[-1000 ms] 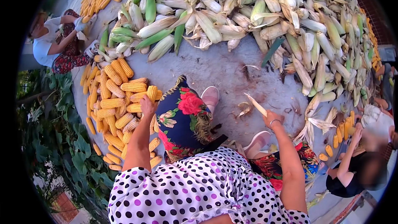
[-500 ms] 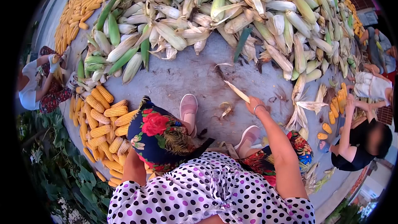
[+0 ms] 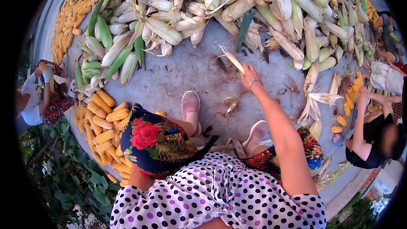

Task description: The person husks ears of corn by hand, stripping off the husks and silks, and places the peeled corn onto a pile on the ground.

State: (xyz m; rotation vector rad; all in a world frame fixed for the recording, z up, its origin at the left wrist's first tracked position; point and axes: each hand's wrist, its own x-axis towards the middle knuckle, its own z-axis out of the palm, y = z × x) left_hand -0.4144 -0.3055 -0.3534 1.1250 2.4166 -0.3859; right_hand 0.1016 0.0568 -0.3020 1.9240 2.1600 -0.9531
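Observation:
My right hand (image 3: pixel 250 77) is closed on a thin, pale, pointed piece (image 3: pixel 232 60), perhaps a small cob or husk, with its tip pointing up and left over the grey ground. Beyond it lies a heap of unhusked corn (image 3: pixel 237 6). My left forearm (image 3: pixel 140 179) passes under the flowered cloth over my left knee (image 3: pixel 148 138), which hides my left hand. Husked yellow ears (image 3: pixel 104 123) are piled left of that knee. The end of one yellow ear (image 3: pixel 160 113) shows just beyond the knee.
A person (image 3: pixel 36 95) at the far left holds an ear. At the right, a person in black (image 3: pixel 368 140) sits near a row of yellow ears (image 3: pixel 347 101), with others behind. Peeled husks (image 3: pixel 313 95) lie right of my hand. Green plants (image 3: pixel 63 165) border the left.
My right hand has moved forward with the pale piece. My left hand, earlier on an ear at the yellow pile, has gone out of sight behind my knee. The view has shifted.

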